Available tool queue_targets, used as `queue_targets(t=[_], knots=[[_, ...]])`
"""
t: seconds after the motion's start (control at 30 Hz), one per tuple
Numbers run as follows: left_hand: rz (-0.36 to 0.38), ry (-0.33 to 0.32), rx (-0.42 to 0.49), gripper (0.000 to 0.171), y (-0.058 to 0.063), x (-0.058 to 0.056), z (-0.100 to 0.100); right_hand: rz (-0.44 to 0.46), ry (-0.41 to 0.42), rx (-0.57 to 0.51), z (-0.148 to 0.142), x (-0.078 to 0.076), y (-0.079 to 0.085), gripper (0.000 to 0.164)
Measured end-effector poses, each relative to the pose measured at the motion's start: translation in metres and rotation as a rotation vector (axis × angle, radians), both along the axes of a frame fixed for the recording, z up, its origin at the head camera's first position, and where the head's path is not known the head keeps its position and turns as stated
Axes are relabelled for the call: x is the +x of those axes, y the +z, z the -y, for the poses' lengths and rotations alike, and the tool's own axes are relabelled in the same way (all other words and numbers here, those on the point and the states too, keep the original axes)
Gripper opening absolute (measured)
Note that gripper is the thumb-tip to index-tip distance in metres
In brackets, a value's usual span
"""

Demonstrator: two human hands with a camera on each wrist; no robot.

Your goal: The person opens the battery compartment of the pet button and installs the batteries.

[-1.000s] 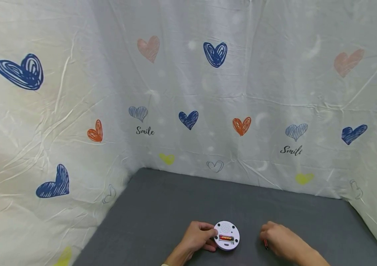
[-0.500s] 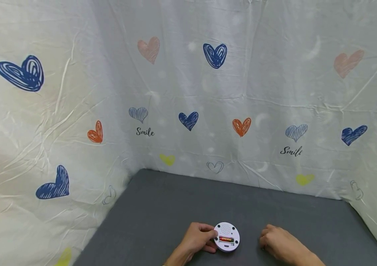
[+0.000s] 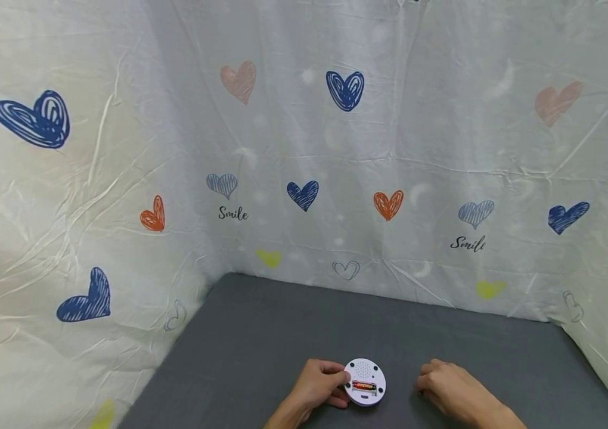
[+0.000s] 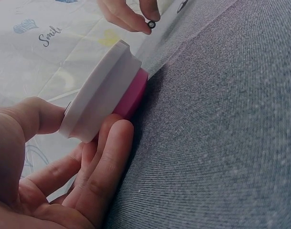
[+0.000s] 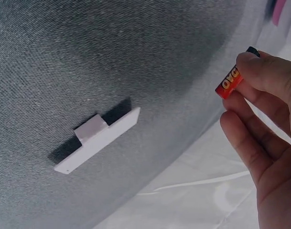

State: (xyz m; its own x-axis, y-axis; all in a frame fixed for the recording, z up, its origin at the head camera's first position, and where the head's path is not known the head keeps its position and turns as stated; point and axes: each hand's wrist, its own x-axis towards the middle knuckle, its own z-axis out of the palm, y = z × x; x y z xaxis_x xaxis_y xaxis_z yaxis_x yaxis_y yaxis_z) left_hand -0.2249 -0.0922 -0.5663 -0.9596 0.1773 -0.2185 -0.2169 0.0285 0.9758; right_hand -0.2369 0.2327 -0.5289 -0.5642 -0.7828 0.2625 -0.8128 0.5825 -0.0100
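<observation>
My left hand (image 3: 315, 384) grips the left edge of a round white device (image 3: 363, 369). Its upturned face has small holes, dark round feet and a compartment with a red battery (image 3: 364, 386) lying in it. The left wrist view shows the device's pink lower part (image 4: 132, 98) near the cloth, with thumb above and fingers beneath. To the right of the device, my right hand (image 3: 454, 390) pinches a second battery (image 5: 229, 85), red with a black end, between thumb and fingers. From the head view that battery is hidden behind the hand.
A thin white battery cover with a tab (image 5: 100, 143) lies on the grey cloth (image 5: 150, 52) near my right hand. A white curtain (image 3: 416, 149) printed with hearts encloses the table's back and sides.
My right hand has turned slightly, so the battery that showed beneath it in the earliest frame is now out of the head view. My left hand and the device stay nearly still.
</observation>
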Motion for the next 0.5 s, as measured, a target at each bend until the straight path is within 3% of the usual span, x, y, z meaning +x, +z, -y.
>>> queue_targets(t=[0.33, 0.5], knots=[[-0.007, -0.004, 0.007, 0.027, -0.001, 0.0, 0.001, -0.024, 0.009, -0.019, 0.008, 0.002, 0.007, 0.025], [-0.001, -0.006, 0.009, 0.027, 0.0, 0.001, 0.001, 0.043, -0.015, -0.005, 0.015, 0.004, 0.015, 0.022]])
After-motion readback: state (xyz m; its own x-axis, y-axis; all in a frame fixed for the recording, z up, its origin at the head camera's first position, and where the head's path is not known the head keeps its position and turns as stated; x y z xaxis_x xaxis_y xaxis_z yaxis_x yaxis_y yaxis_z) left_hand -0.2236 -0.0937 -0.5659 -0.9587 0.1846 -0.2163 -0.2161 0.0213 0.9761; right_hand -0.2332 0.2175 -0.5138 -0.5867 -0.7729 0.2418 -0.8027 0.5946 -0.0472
